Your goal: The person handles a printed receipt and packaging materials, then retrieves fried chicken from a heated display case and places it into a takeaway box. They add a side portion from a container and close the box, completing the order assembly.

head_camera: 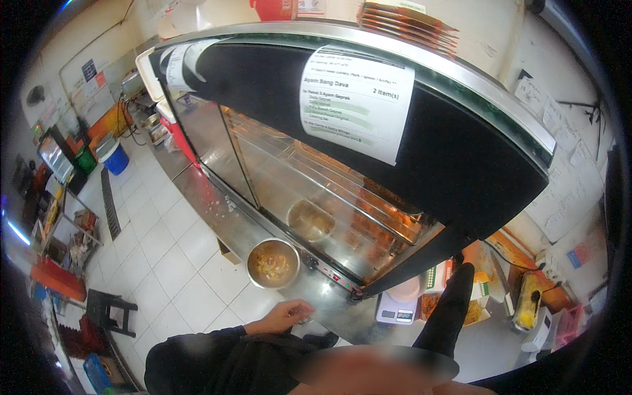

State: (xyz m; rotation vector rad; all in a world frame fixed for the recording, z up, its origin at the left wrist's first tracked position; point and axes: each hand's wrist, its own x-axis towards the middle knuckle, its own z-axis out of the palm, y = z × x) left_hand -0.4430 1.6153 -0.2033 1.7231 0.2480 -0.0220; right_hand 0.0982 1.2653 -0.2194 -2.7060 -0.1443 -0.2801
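My left hand (281, 317) hovers in front of the counter's edge, fingers curled. Something small and glossy shows at its fingertips, too blurred to name. Just beyond it, a stainless steel bowl (273, 263) with brownish food scraps or batter inside stands on the steel counter (316, 291). My right arm in its black sleeve (447, 311) stretches past the side of a glass-fronted food warmer (340, 222); the hand itself is hidden at the warmer's far corner. Beside that sleeve are a digital kitchen scale (395, 315) and an open food box (476, 311) with yellowish food.
Printed order slips (356, 103) hang on the warmer's black top panel. Folded cartons (407, 27) lie on top. A yellow-lidded container (527, 306) stands at the right. Left, on the tiled floor (173, 266), are a black stool (112, 308) and a blue bucket (114, 157).
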